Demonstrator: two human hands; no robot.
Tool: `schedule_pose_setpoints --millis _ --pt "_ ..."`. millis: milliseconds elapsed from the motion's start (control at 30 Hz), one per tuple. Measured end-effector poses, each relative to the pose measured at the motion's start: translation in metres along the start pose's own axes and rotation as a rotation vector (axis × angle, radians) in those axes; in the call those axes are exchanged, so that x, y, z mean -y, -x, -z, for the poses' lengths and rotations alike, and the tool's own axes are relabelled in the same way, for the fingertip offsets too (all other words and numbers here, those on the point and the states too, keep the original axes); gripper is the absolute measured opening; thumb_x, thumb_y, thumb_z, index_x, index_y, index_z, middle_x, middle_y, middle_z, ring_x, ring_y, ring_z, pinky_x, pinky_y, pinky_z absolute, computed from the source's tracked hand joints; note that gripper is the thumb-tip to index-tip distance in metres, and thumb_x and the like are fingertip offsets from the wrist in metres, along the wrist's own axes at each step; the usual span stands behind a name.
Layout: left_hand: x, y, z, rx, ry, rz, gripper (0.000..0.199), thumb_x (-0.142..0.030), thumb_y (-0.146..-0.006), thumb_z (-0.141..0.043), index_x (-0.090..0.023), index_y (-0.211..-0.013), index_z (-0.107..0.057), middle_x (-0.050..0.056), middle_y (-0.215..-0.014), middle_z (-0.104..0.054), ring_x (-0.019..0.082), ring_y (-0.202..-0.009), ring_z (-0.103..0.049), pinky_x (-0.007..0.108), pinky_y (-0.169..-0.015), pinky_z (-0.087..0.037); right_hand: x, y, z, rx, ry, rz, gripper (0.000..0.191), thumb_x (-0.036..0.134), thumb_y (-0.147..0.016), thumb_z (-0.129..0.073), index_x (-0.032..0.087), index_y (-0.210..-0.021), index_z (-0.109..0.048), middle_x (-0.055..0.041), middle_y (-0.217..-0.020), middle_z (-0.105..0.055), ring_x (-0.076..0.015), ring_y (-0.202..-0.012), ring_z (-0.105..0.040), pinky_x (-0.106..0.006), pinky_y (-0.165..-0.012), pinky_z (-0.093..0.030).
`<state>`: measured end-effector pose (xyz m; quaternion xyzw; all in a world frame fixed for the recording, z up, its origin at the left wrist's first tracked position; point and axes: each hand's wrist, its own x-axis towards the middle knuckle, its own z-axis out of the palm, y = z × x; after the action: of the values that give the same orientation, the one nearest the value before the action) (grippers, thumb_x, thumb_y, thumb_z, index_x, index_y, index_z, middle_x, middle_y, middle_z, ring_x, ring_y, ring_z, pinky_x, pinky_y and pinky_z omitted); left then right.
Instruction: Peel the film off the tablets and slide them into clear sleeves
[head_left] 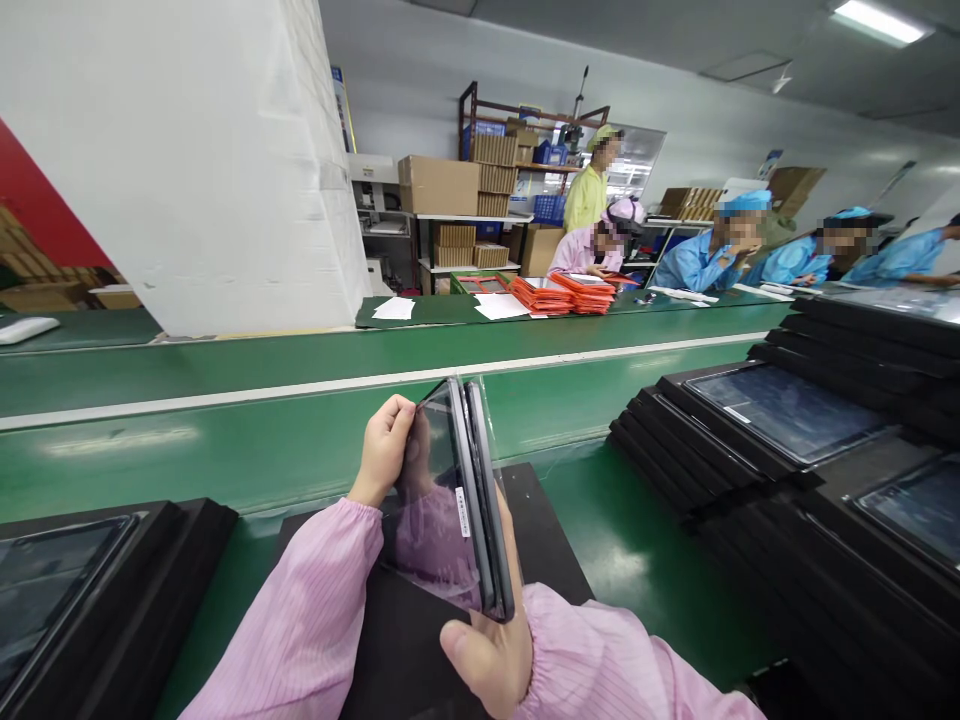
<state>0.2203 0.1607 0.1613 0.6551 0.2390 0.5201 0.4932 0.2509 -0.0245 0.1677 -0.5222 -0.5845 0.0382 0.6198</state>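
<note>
Two dark tablets (pixel 439 500), one against the other, stand tilted on edge in front of me, wrapped in clear film. A small white label sits near the edge of the front one. My left hand (pixel 386 445) is closed, pinching the upper left corner of the front tablet and its film. My right hand (pixel 495 640) supports the pair from below and behind, its fingers along the back and the thumb standing off the near edge. Most of those right fingers are hidden. Beneath them lies a black foam tray (pixel 540 530).
Black trays with tablets (pixel 787 410) are piled high on the right; more black trays (pixel 202 550) lie at left. Beyond runs a green conveyor (pixel 225 450). Across it are orange stacks (pixel 544 295), white papers (pixel 394 308) and several seated co-workers. A white pillar (pixel 225 170) rises at left.
</note>
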Motion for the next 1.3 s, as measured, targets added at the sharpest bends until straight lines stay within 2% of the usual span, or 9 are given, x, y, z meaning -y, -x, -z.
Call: schedule_pose_setpoints --millis 167,300,433,600,833,1067,1200,1300 --pt "0.000 0.001 0.000 0.004 0.020 0.014 0.051 -0.070 -0.080 -0.057 -0.023 -0.063 -0.046 -0.007 -0.050 -0.039 0.011 -0.042 -0.035 0.024 -0.040 -0.027 0.005 0.001 0.007 -0.001 -0.101 0.061 0.081 0.040 -0.088 -0.052 0.020 -0.156 -0.013 -0.0131 -0.151 -0.046 -0.0291 -0.138 -0.047 -0.046 -0.110 -0.046" --pt "0.000 0.001 0.000 0.002 0.033 0.021 0.053 -0.072 -0.078 -0.058 -0.023 -0.064 -0.046 -0.007 -0.051 -0.039 0.010 -0.042 -0.035 0.024 -0.039 -0.028 -0.001 0.003 0.005 -0.043 -0.156 0.103 0.083 0.024 -0.083 -0.054 0.019 -0.156 -0.016 -0.0108 -0.155 -0.041 -0.0266 -0.140 -0.045 -0.041 -0.113 -0.044" --pt "0.001 0.001 0.000 0.009 0.042 0.026 0.053 -0.073 -0.078 -0.058 -0.023 -0.064 -0.046 -0.007 -0.052 -0.040 0.010 -0.042 -0.035 0.024 -0.039 -0.028 -0.004 0.005 0.003 -0.068 -0.158 0.082 0.084 0.019 -0.079 -0.056 0.020 -0.155 -0.020 -0.0106 -0.153 -0.044 -0.0264 -0.139 -0.047 -0.040 -0.113 -0.044" --pt "0.001 0.001 -0.001 0.009 0.048 0.026 0.053 -0.073 -0.078 -0.058 -0.023 -0.064 -0.046 -0.007 -0.051 -0.040 0.010 -0.042 -0.035 0.024 -0.039 -0.028 -0.005 0.006 0.004 -0.082 -0.148 0.072 0.084 0.019 -0.078 -0.057 0.021 -0.155 -0.023 -0.0099 -0.153 -0.045 -0.0266 -0.139 -0.047 -0.040 -0.113 -0.043" --pt "0.001 0.000 -0.001 0.010 0.044 0.021 0.052 -0.072 -0.079 -0.058 -0.023 -0.064 -0.047 -0.006 -0.053 -0.040 0.010 -0.043 -0.035 0.024 -0.040 -0.029 -0.005 0.007 0.003 -0.092 -0.122 0.060 0.083 0.023 -0.079 -0.059 0.019 -0.154 -0.024 -0.0136 -0.148 -0.049 -0.0302 -0.137 -0.049 -0.045 -0.111 -0.046" --pt "-0.002 0.001 0.000 0.007 0.036 -0.002 0.053 -0.071 -0.079 -0.058 -0.022 -0.062 -0.045 -0.005 -0.054 -0.040 0.011 -0.047 -0.035 0.024 -0.043 -0.030 -0.002 0.008 0.005 -0.083 -0.114 0.088 0.083 0.022 -0.078 -0.058 0.020 -0.154 -0.023 -0.0126 -0.148 -0.048 -0.0291 -0.135 -0.050 -0.041 -0.109 -0.047" --pt "-0.005 0.003 0.000 0.013 0.034 -0.014 0.052 -0.070 -0.079 -0.059 -0.022 -0.061 -0.045 -0.005 -0.055 -0.040 0.011 -0.049 -0.036 0.024 -0.045 -0.031 -0.003 0.013 0.003 -0.073 -0.051 0.085 0.084 0.030 -0.079 -0.059 0.018 -0.153 -0.021 -0.0154 -0.146 -0.047 -0.0328 -0.135 -0.049 -0.045 -0.108 -0.047" --pt "-0.007 0.005 0.000 0.027 0.038 -0.024 0.051 -0.068 -0.079 -0.059 -0.023 -0.061 -0.045 -0.005 -0.054 -0.040 0.012 -0.048 -0.035 0.025 -0.045 -0.030 -0.004 0.018 -0.002 -0.117 0.000 0.063 0.082 0.040 -0.081 -0.057 0.017 -0.152 -0.022 -0.0166 -0.144 -0.045 -0.0365 -0.136 -0.046 -0.050 -0.108 -0.045"
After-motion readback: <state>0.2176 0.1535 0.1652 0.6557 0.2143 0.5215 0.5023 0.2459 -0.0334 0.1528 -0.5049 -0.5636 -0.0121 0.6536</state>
